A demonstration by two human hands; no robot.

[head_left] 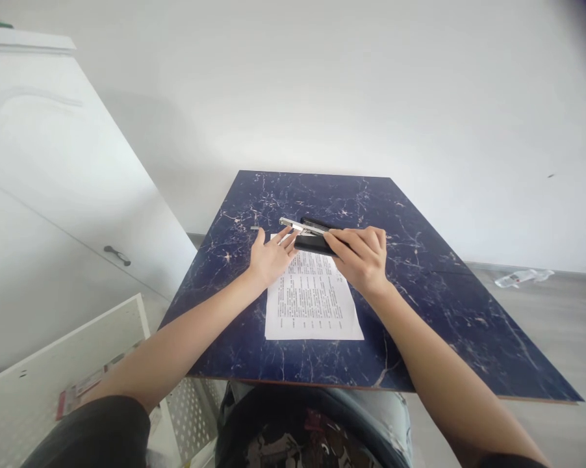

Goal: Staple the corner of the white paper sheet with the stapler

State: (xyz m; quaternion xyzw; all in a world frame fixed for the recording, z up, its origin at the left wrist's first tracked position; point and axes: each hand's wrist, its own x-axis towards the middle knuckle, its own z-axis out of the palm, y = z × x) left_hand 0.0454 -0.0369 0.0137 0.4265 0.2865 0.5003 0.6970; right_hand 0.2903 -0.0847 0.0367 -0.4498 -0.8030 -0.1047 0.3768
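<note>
My right hand point(364, 257) is closed around a black stapler point(313, 244), held above the table with its top swung up and the metal staple channel showing. My left hand point(271, 259) is open, palm up and fingers spread, its fingertips close to the stapler's front end. Whether they touch it I cannot tell. Below both hands lies a printed sheet of paper point(315, 305) on the dark blue marbled table point(312, 361). A small greyish strip point(255, 228), perhaps a row of staples, rests on the table just beyond my left thumb.
A white cabinet point(69, 162) with a dark handle stands at the left. Below it is a white perforated bin or drawer point(190, 409) with items in it. A clear plastic item point(522, 278) lies on the floor at the right. The white wall point(322, 84) rises behind the table.
</note>
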